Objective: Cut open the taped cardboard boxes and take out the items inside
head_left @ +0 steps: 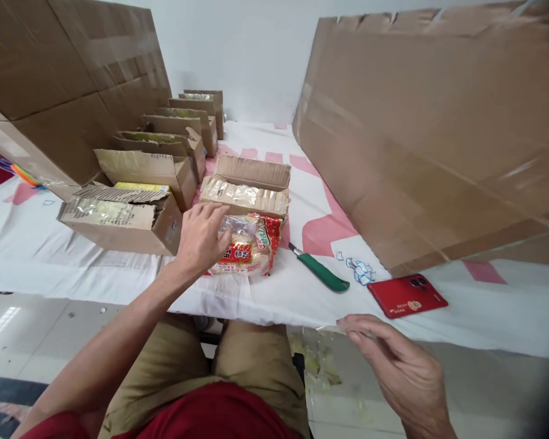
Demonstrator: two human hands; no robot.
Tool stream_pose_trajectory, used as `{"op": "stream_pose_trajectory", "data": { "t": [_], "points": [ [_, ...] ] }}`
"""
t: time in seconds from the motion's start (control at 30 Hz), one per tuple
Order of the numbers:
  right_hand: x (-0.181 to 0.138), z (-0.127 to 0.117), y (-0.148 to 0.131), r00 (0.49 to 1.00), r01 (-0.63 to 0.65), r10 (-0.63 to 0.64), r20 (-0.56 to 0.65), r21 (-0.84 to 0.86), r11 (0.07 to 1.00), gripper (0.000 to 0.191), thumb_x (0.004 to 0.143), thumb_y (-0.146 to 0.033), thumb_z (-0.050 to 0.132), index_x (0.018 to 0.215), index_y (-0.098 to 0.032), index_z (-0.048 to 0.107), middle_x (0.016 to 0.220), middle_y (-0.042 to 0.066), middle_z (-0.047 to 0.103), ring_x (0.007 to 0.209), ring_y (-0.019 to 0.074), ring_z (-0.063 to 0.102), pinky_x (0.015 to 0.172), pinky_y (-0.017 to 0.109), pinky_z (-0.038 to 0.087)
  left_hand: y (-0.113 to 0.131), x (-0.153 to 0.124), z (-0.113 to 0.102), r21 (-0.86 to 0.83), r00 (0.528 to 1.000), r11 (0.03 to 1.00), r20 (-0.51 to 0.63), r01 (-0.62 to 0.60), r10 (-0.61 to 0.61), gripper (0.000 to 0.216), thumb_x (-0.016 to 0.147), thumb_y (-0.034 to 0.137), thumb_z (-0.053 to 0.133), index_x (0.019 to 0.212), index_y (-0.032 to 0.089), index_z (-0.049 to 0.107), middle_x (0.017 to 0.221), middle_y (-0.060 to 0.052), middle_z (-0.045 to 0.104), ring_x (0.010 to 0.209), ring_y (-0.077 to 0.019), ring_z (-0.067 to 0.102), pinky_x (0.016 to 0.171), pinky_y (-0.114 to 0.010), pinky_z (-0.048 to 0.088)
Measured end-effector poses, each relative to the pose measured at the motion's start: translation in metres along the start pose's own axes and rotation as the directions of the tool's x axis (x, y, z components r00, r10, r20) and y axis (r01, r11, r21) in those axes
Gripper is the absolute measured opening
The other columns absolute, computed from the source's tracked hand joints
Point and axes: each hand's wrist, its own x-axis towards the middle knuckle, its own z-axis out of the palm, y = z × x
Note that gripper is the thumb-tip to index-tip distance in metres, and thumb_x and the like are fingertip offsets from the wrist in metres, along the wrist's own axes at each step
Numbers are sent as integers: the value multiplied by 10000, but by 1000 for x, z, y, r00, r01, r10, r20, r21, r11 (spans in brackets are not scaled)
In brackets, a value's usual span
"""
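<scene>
Left hand: the left hand [201, 238] lies on the near-left end of the snack packet [251, 250], its fingers [217, 222] curled over the clear crumpled top and gripping it.
Snack packet: it lies flat near the front edge of the worktop [485, 305], red and yellow print facing up (the lettering is too small to read).
Right hand: the right hand [396, 363] hangs off the worktop, nearer the person than the snack packet and to its right; thumb and forefinger are closed in a pinch on a thin pale strip [328, 329].
Open carton: an open carton [249, 183] stands just behind the snack packet, with shiny wrapped goods inside.
Row of cartons: more cartons run left of the snack packet and away toward the wall, the nearest carton [132, 216] just beside the left hand.
Knife: a green-handled knife [322, 271] lies just right of the snack packet, not touching it.
Phone: a red phone [407, 296] lies face down, farther right of the snack packet than the knife.
Cardboard sheet: a large cardboard sheet [430, 140] leans well right of the snack packet.
</scene>
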Motion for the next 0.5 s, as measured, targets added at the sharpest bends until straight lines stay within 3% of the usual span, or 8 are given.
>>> {"op": "stream_pose_trajectory", "data": {
  "t": [0.1,0.23,0.37,0.5],
  "points": [
    [10,2,-3,998,-31,29,-49,-35,999,52,914,-313,724,901,-297,772,855,11,812,752,212,782,690,276,635,-11,5,7,62,997,996,42,-64,61,221,866,151,620,1051,209,727,1058,-109,768,1024,-310,659,936,-495,455],
    [26,-1,-10,994,-57,53,-97,-42,998,36,904,-322,748,908,-307,781,871,9,813,787,217,777,697,291,617,-11,-19,-6,-26,979,979,-41,-201,200,159,933,121,563,933,220,687,953,-65,748,924,-230,666,921,-422,471],
    [52,2,-31,980,-53,46,-193,-32,998,52,896,-290,778,942,-309,793,905,4,814,803,217,766,750,323,610,0,-50,-21,-79,944,946,-121,-316,305,171,921,76,583,959,232,644,955,-49,734,915,-204,677,990,-423,495],
    [87,21,-59,975,97,-112,-191,-88,991,97,921,-231,752,975,-304,787,907,-3,811,805,206,765,775,331,615,13,-67,-29,-81,929,928,-116,-363,353,282,896,54,634,1120,226,622,980,-52,726,924,-198,688,1061,-450,492]
  ]
}}
